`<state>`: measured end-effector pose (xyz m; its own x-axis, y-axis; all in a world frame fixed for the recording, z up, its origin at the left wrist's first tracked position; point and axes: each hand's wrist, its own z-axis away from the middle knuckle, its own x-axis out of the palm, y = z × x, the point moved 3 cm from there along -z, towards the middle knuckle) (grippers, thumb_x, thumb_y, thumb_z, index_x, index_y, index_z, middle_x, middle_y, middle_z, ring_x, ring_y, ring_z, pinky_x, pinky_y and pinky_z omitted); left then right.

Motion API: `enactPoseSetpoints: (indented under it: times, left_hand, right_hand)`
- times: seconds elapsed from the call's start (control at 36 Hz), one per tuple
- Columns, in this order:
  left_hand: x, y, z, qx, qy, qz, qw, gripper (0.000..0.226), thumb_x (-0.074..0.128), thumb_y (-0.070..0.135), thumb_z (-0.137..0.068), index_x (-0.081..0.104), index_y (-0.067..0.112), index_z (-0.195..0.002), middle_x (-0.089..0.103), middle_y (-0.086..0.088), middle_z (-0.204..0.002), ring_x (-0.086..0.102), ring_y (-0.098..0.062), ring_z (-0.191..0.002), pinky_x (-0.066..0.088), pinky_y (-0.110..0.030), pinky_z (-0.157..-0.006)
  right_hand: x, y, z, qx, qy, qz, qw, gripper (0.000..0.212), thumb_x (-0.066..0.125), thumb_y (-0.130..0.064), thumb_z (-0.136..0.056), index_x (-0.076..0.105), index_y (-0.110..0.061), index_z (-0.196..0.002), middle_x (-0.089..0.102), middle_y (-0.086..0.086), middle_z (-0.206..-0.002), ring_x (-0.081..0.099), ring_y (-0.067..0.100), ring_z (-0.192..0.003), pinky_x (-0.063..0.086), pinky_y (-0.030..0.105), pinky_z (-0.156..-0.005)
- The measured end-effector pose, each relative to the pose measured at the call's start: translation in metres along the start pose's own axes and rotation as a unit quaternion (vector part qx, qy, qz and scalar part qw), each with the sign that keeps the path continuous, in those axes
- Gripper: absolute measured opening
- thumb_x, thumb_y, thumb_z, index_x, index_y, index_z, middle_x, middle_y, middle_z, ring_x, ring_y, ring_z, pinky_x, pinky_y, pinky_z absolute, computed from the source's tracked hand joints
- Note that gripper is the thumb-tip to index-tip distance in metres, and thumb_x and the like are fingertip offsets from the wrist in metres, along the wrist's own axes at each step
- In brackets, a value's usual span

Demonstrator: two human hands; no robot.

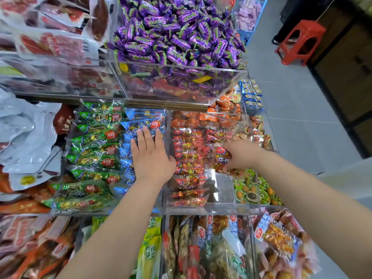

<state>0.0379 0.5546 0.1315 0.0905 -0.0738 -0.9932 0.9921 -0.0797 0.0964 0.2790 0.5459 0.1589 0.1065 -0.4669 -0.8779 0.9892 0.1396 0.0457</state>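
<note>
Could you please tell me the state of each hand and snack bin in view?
Left hand: open, flat on the blue packets.
Right hand: grips a red-labelled snack packet.
Red-packet bin: partly filled, bare floor at right.
Purple candy bin: heaped full.
Red stool: upright, nobody on it.

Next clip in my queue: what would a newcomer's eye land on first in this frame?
The heap of purple candies fills the clear bin at top centre. Below it, the left hand lies flat on the blue packets, while the right hand grips a red-labelled packet over the red packets alongside. A red stool stands on the grey floor at upper right.
</note>
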Motion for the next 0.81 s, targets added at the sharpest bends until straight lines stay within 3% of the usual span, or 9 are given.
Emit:
enactPoseSetpoints:
  times: [0.14, 0.22, 0.39, 0.5, 0.61, 0.69, 0.81]
  left_hand:
    - [-0.001, 0.000, 0.000, 0.000, -0.004, -0.003, 1.000, 0.086, 0.042, 0.051, -0.090, 0.000, 0.013, -0.154, -0.006, -0.019, -0.160, -0.007, -0.034, -0.148, -0.003, -0.049, -0.118]
    - [-0.001, -0.001, 0.000, 0.001, 0.000, -0.003, 1.000, 0.085, 0.043, 0.051, -0.090, 0.001, 0.014, -0.154, -0.005, -0.019, -0.160, -0.007, -0.034, -0.148, -0.003, -0.049, -0.119]
    - [-0.002, 0.000, 0.001, -0.001, -0.002, 0.000, 1.000, 0.085, 0.044, 0.050, -0.089, 0.001, 0.014, -0.154, -0.006, -0.019, -0.160, -0.007, -0.034, -0.148, -0.005, -0.048, -0.118]
    - [0.000, 0.000, 0.000, -0.006, -0.004, -0.003, 1.000, 0.086, 0.043, 0.050, -0.089, 0.000, 0.014, -0.154, -0.007, -0.019, -0.160, -0.008, -0.034, -0.148, -0.006, -0.047, -0.118]
    - [0.000, 0.000, 0.000, -0.007, -0.002, -0.004, 1.000, 0.086, 0.044, 0.050, -0.088, 0.001, 0.014, -0.154, -0.006, -0.019, -0.160, -0.007, -0.034, -0.148, -0.005, -0.048, -0.118]
    - [0.000, 0.001, 0.000, -0.007, -0.003, -0.004, 1.000, 0.086, 0.045, 0.050, -0.088, 0.002, 0.014, -0.154, -0.005, -0.019, -0.160, -0.006, -0.034, -0.148, -0.005, -0.048, -0.118]
    - [0.000, 0.001, 0.000, -0.013, -0.001, 0.001, 1.000, 0.086, 0.047, 0.049, -0.087, 0.004, 0.015, -0.154, -0.005, -0.019, -0.160, -0.007, -0.033, -0.148, -0.006, -0.046, -0.118]
  right_hand:
    - [0.035, -0.026, -0.023, 0.050, -0.067, 0.057, 0.995, 0.051, 0.059, -0.018, -0.085, 0.045, -0.023, -0.133, 0.061, 0.001, -0.109, 0.059, 0.023, -0.098, 0.047, 0.033, -0.066]
    - [0.051, -0.030, -0.035, 0.057, -0.024, 0.082, 0.995, 0.049, 0.056, -0.004, -0.084, 0.049, -0.023, -0.129, 0.061, 0.003, -0.109, 0.056, 0.025, -0.105, 0.048, 0.036, -0.073]
    - [0.064, -0.019, -0.040, 0.064, 0.079, 0.041, 0.994, 0.036, 0.060, -0.014, -0.083, 0.050, -0.013, -0.118, 0.057, 0.007, -0.118, 0.049, 0.027, -0.112, 0.042, 0.040, -0.094]
    - [0.075, -0.017, -0.034, -0.009, 0.160, 0.019, 0.987, 0.062, 0.069, -0.032, -0.078, 0.040, -0.013, -0.130, 0.042, 0.010, -0.129, 0.038, 0.029, -0.121, 0.031, 0.038, -0.103]
    - [0.079, -0.026, -0.045, -0.028, 0.159, 0.026, 0.987, 0.090, 0.064, -0.023, -0.082, 0.006, -0.015, -0.150, 0.015, 0.012, -0.152, 0.010, 0.030, -0.142, 0.002, 0.043, -0.116]
    - [0.081, -0.022, -0.056, -0.012, 0.147, 0.018, 0.989, 0.084, 0.053, -0.021, -0.088, -0.004, -0.020, -0.150, 0.020, 0.008, -0.151, 0.014, 0.026, -0.141, 0.004, 0.042, -0.117]
    - [0.083, -0.007, -0.064, 0.063, 0.173, -0.025, 0.983, 0.080, 0.052, -0.035, -0.091, 0.000, -0.019, -0.150, 0.029, 0.004, -0.144, 0.019, 0.025, -0.135, 0.006, 0.043, -0.115]
